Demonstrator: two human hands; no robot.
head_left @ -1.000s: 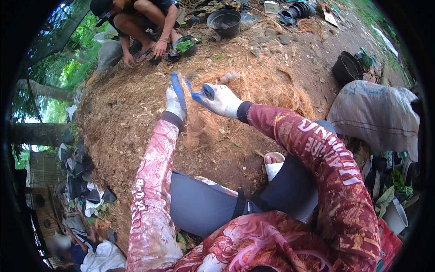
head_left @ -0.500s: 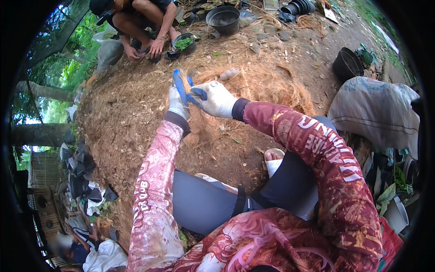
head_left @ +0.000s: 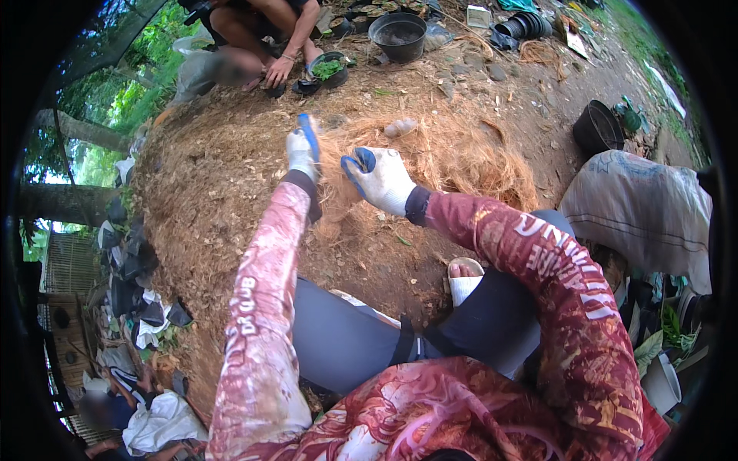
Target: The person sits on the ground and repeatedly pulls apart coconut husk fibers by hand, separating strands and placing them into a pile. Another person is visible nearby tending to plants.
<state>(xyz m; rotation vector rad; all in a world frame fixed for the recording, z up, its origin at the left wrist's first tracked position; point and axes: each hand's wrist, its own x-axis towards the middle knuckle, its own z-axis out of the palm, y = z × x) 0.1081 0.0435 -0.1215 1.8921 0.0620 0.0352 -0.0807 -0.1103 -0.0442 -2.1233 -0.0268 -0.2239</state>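
At the far edge we see a black tub with a dull grey fill, and just left of it a small black pot holding green leaves, where another person's hand rests. A black pot stands at the right, its contents hidden from us, beside a grey sack.

Both our arms reach forward over the fibre heap. Our left hand, in a white glove with blue fingertips, is raised with fingers pointing up, closed on a tuft of fibre. Our right hand, gloved alike, pinches the same tuft from the right. The tuft stretches between the hands, just above the heap.
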